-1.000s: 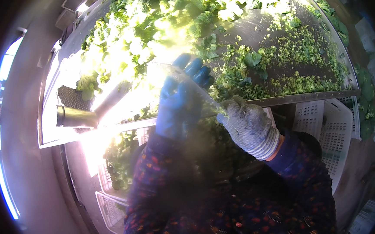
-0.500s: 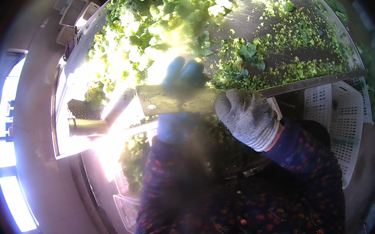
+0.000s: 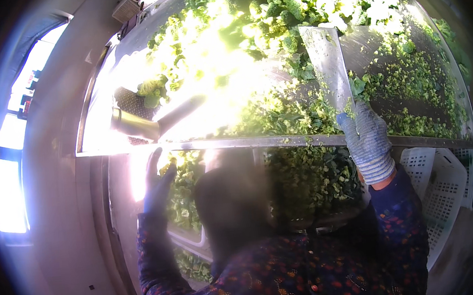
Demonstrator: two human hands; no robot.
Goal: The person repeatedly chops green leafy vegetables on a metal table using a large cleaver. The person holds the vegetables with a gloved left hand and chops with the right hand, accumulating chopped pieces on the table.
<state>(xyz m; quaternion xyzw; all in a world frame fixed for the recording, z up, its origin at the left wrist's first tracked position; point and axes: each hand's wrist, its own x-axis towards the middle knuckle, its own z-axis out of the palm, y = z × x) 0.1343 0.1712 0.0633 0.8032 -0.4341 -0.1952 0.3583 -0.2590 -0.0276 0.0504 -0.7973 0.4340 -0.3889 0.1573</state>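
Note:
My right hand (image 3: 366, 138), in a grey-white knitted glove, is closed round the handle end of a cleaver (image 3: 326, 59). Its broad blade points away from me over the metal table (image 3: 361, 45), among green crumbs. At the table's front edge, on the left, my left hand (image 3: 155, 178) wears a blue glove; it holds nothing visible, thumb and fingers apart. Glare and shadow blur part of it. Broccoli florets (image 3: 287, 7) are heaped across the far side of the table, and the brightest part of the heap is washed out.
A yellowish metal cylinder with a dark shaft (image 3: 136, 124) lies at the table's left, by a perforated dark piece (image 3: 130, 103). Below the front edge, broccoli pieces (image 3: 315, 180) fill containers. A white slotted crate (image 3: 442, 182) stands at the right. The table's raised metal rim (image 3: 280, 141) runs before me.
My right hand has swung the cleaver from lying crosswise before me to pointing away, farther right. My left hand has left the blade and drawn back left to the table edge.

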